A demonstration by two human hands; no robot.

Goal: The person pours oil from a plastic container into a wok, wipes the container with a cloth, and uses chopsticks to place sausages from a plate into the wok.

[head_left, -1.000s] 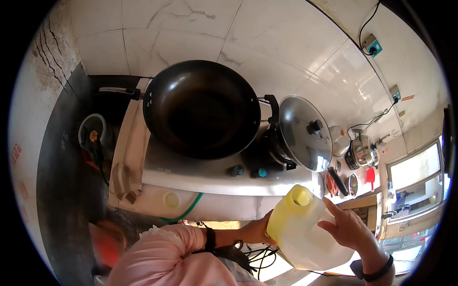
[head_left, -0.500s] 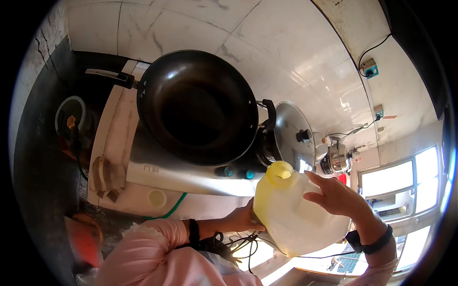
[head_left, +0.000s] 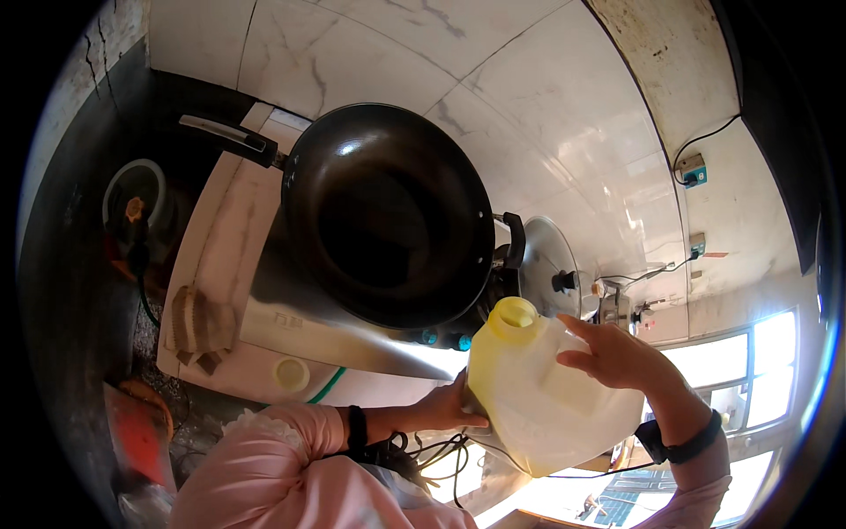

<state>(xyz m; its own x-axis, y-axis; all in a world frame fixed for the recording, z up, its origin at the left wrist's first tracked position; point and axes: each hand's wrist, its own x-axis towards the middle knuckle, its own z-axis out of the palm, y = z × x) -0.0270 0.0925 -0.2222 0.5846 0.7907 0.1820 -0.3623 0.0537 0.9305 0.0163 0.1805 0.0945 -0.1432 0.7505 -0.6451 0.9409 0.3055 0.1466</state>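
A large translucent plastic jug (head_left: 551, 401) with a yellowish neck is tilted over the stove's front edge, its mouth uncapped and facing up toward the wok. My right hand (head_left: 608, 354) is wrapped round its handle side from the right, the index finger and thumb showing. On the jug's left side, my left hand (head_left: 451, 404) presses against the lower wall, its fingertips partly hidden. Just beyond the jug's mouth stands a dark wok (head_left: 388, 216), with no food visible in it. No stream of liquid shows between jug and wok.
The wok sits on a steel gas stove (head_left: 326, 331) with teal knobs. A glass lid (head_left: 542, 264) is to its right. At left lie a striped cloth (head_left: 198, 326) and a round pale cap (head_left: 291, 375); a grey bucket (head_left: 137, 198) stands farther left. A green hose (head_left: 328, 385) runs along the counter.
The view has turned slightly, so the wok and stove appear farther right and lower. Both hands keep their hold on the jug, its mouth now nearer the wok's rim in the picture.
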